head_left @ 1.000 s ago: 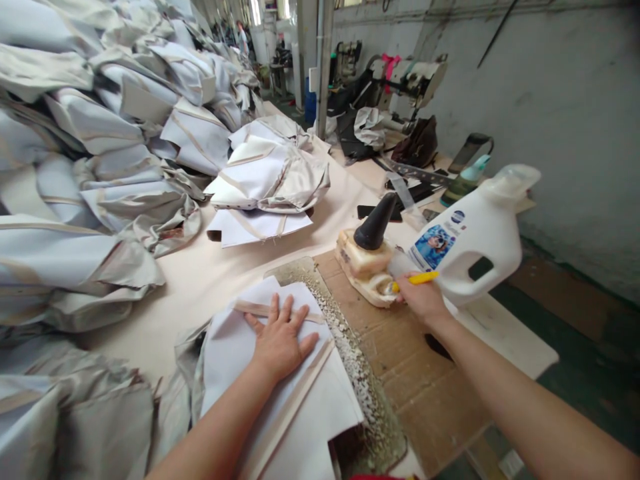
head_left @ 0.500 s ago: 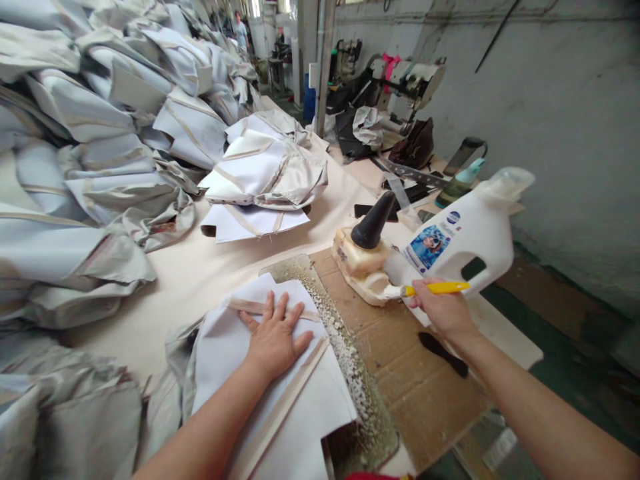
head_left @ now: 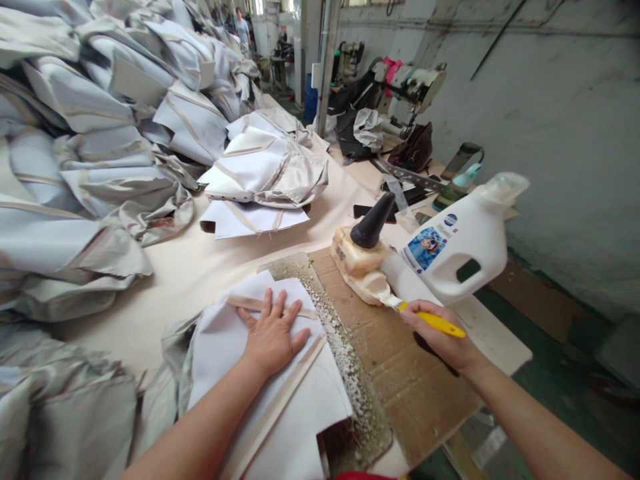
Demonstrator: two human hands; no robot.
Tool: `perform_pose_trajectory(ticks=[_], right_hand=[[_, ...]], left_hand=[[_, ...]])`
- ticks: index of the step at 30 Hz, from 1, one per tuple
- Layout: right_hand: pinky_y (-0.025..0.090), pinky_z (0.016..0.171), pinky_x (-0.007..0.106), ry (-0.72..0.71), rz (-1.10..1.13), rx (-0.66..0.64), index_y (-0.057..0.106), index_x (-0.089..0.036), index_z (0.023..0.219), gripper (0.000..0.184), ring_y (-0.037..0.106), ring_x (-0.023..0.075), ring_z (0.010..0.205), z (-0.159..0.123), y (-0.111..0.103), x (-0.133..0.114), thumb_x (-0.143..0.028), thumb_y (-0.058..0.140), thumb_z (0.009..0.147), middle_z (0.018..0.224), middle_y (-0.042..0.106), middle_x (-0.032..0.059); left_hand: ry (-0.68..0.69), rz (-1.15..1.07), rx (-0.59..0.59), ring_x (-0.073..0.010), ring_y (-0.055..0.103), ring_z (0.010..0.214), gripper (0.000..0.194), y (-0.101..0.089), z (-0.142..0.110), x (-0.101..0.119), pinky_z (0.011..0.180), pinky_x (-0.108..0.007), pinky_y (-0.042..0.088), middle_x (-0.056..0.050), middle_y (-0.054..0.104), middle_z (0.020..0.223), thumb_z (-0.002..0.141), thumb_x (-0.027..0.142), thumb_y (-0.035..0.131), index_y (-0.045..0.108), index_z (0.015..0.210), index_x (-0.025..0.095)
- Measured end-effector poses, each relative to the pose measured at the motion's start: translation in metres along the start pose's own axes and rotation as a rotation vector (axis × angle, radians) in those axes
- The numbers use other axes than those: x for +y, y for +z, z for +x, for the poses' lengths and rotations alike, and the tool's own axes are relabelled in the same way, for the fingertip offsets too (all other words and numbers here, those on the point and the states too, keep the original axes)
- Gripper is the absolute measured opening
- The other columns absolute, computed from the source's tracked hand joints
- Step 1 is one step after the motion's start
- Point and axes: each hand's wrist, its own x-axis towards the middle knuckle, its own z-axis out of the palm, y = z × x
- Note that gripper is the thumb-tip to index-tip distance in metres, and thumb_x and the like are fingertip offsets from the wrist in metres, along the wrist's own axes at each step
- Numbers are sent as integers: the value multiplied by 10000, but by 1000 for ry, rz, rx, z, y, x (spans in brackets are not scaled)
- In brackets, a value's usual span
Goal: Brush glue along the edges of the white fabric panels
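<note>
My left hand [head_left: 273, 333] lies flat with spread fingers on a white panel [head_left: 300, 393] that has beige strips across it and grey fabric at its left side. Under the panel's right edge shows a board [head_left: 345, 340] crusted with dried whitish residue. My right hand [head_left: 440, 333] is closed around the yellow handle of a brush [head_left: 435, 321]. The brush's pale tip is at the open front of a glue-crusted container [head_left: 363, 267], which has a black cone [head_left: 373, 223] on top. Whether the bristles touch the contents I cannot tell.
A large white jug [head_left: 460, 240] stands behind my right hand. Brown cardboard [head_left: 395, 380] lies under the container, with a dark flat object [head_left: 435, 353] partly beneath my hand. Piled grey and white pieces [head_left: 100, 133] fill the left. A sewing machine [head_left: 410, 83] stands farther back; a person [head_left: 242, 30] is distant.
My right hand has moved slightly down and toward me, and the brush now slants with its handle end lower. My left hand stays flat on the panel.
</note>
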Motion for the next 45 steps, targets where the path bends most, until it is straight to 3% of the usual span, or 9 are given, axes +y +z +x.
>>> perform_pose_trajectory(ticks=[5,12,17,20,25,31,37,40,45], right_hand=[[456,678,263,-52,-43,160,609,-177,876,293,589,163,745,15,8,6,-435,494,799,784,646,29],[459,817,295,-335,-254,-123,655,-212,918,216,602,181,886,3,-1,5,-316,511,795,940,660,46],[487,717,272,52,234,172,632,-223,837,230,614,158,730,18,5,23,-390,643,680,732,651,2],[474,643,223,234,561,228,564,-203,665,233,585,123,628,29,9,37,-396,685,616,545,549,-40],[428,590,194,230,249,308,583,-194,704,182,566,99,605,29,7,19,-367,638,691,586,591,-26],[467,635,247,77,517,-53,534,-191,700,257,585,133,620,53,80,-51,-421,648,695,550,530,-42],[463,607,271,-7,287,-139,553,-184,732,240,576,145,583,95,161,-90,-423,574,729,601,618,7],[447,557,256,19,202,-127,538,-181,652,261,559,139,521,97,166,-93,-428,558,732,517,590,1],[388,480,225,4,46,-149,516,-175,492,376,493,110,443,75,139,-88,-472,586,712,432,538,0]], left_hand=[[19,-7,12,-362,-35,1345,554,2,0,-2,830,-758,-157,-39,161,1475,824,615,407,372,1325,382],[14,-17,-3,-358,-29,1346,590,1,-2,-2,837,-755,-160,-39,158,1476,819,642,392,368,1333,353],[13,-41,2,-343,-15,1349,630,-2,-5,0,857,-760,-141,-34,195,1466,807,663,382,358,1338,325],[19,-46,25,-336,2,1350,634,-2,-7,-1,854,-769,-129,-43,214,1461,807,677,359,371,1326,313],[23,-103,42,-344,14,1348,612,-2,-7,-1,855,-785,-84,-58,256,1447,787,672,409,413,1285,317],[14,-162,40,-347,39,1345,607,-2,-6,0,857,-778,-102,-80,320,1415,769,668,448,445,1257,306],[20,-194,53,-326,14,1352,618,0,-7,-2,865,-767,-110,-70,289,1433,778,680,420,421,1276,315],[15,-202,61,-315,2,1354,616,1,-8,-3,870,-757,-122,-62,280,1438,778,680,420,420,1276,316],[17,-218,63,-295,-18,1358,641,2,-9,-4,884,-725,-163,-53,248,1451,787,686,393,394,1304,306]])
